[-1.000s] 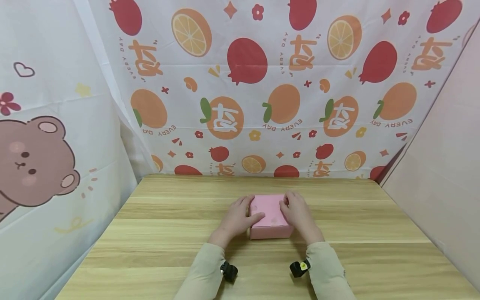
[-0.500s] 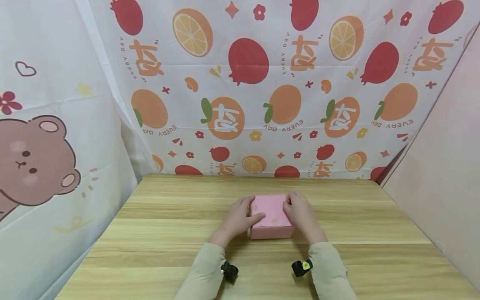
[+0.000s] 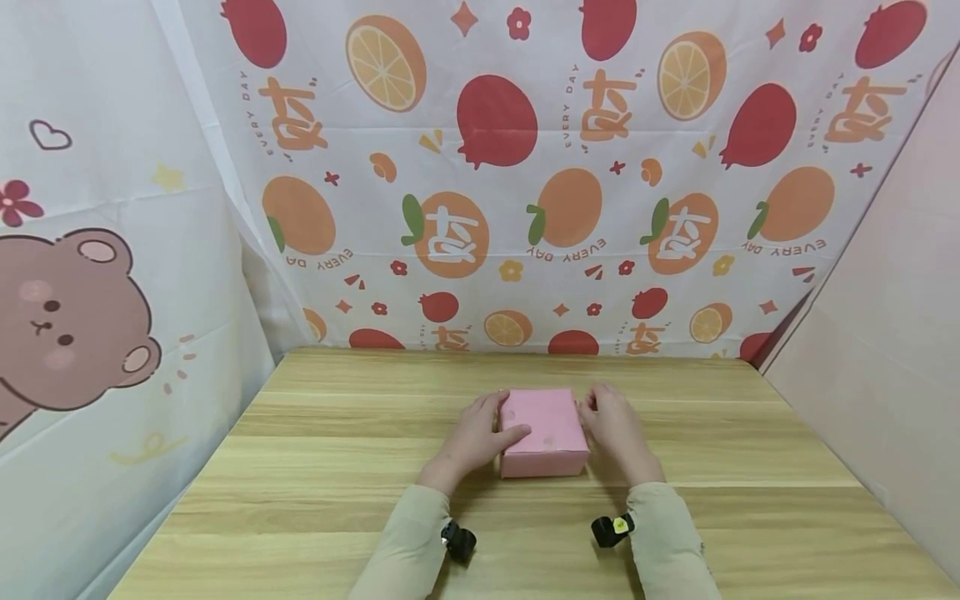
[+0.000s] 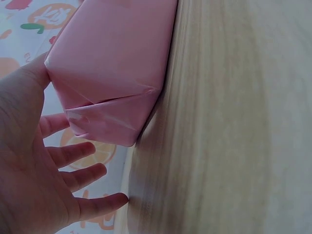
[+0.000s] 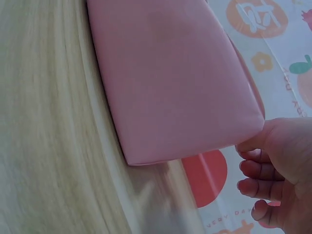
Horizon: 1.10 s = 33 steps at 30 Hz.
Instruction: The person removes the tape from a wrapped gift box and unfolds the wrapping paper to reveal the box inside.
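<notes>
A pink paper-wrapped box sits on the wooden table. My left hand rests on its left side, thumb lying over the top and fingers spread along the far left edge. In the left wrist view, the end of the box facing my left hand has folded paper flaps that gape slightly. My right hand is at the box's right edge, fingers curled in. The right wrist view shows the thumb of my right hand right at a corner of the box; nothing shows in the curled fingers.
The light wooden table extends around the box on all sides. A fruit-print cloth hangs behind it, and a bear-print cloth hangs at left. A plain pale panel stands at right. Black wrist cameras sit on both sleeves.
My right hand has slid rightward from the top of the box to its right edge. The box shifted very slightly right at first; my left hand has stayed almost in place.
</notes>
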### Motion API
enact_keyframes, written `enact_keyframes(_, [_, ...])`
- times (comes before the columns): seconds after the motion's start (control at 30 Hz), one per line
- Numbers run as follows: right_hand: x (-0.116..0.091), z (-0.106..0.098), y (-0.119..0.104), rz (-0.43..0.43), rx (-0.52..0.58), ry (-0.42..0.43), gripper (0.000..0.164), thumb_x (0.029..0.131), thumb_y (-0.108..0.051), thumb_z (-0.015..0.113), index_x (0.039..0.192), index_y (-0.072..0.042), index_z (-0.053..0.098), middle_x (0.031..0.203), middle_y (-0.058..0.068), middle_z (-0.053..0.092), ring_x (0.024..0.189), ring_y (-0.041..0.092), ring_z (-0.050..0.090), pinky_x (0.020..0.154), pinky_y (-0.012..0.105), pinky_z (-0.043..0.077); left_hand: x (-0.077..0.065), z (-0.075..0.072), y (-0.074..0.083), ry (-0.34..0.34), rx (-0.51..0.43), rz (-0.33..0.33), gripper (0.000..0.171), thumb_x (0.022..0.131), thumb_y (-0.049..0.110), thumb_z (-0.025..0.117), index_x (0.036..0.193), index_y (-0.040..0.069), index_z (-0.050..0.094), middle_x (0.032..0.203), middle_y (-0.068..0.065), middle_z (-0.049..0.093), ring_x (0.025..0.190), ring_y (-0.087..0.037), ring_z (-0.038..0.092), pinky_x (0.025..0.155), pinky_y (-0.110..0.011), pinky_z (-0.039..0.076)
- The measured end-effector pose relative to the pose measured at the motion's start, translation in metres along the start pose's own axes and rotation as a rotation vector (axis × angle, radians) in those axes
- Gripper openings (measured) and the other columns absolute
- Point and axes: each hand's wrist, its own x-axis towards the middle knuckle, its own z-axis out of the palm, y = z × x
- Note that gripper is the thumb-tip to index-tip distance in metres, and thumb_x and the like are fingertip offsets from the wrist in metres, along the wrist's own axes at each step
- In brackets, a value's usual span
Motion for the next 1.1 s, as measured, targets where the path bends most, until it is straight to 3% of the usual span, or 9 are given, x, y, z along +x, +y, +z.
enact_keyframes(0.43, [0.000, 0.002, 0.013, 0.001, -0.018, 0.005, 0.010, 0.088, -0.010, 0.060, 0.079, -0.006, 0.056, 0.080, 0.007, 0.053, 0.072, 0.018, 0.050, 0.061, 0.030, 0.041, -0.001, 0.000, 0.003, -0.007, -0.013, -0.006, 0.081, 0.086, 0.057, 0.064, 0.149, 0.014, 0.037, 0.154, -0.013, 0.039, 0.143, -0.032, 0.035, 0.116, -0.050, 0.033])
enact_keyframes(0.8, [0.000, -0.008, 0.027, 0.091, 0.029, -0.029, 0.011, 0.087, -0.010, 0.056, 0.077, -0.006, 0.056, 0.078, 0.008, 0.055, 0.071, 0.021, 0.053, 0.064, 0.032, 0.043, -0.003, 0.000, 0.003, -0.007, -0.025, -0.009, 0.081, 0.086, 0.058, 0.065, 0.149, 0.014, 0.038, 0.153, -0.013, 0.039, 0.143, -0.031, 0.036, 0.115, -0.050, 0.033])
enact_keyframes(1.1, [-0.001, -0.012, 0.031, 0.093, 0.018, -0.038, 0.010, 0.088, -0.012, 0.055, 0.080, -0.006, 0.056, 0.083, 0.009, 0.055, 0.074, 0.022, 0.053, 0.064, 0.033, 0.043, -0.004, -0.001, 0.003, 0.004, 0.013, -0.013, 0.083, 0.085, 0.061, 0.063, 0.148, 0.013, 0.038, 0.153, -0.012, 0.040, 0.142, -0.031, 0.037, 0.115, -0.050, 0.034])
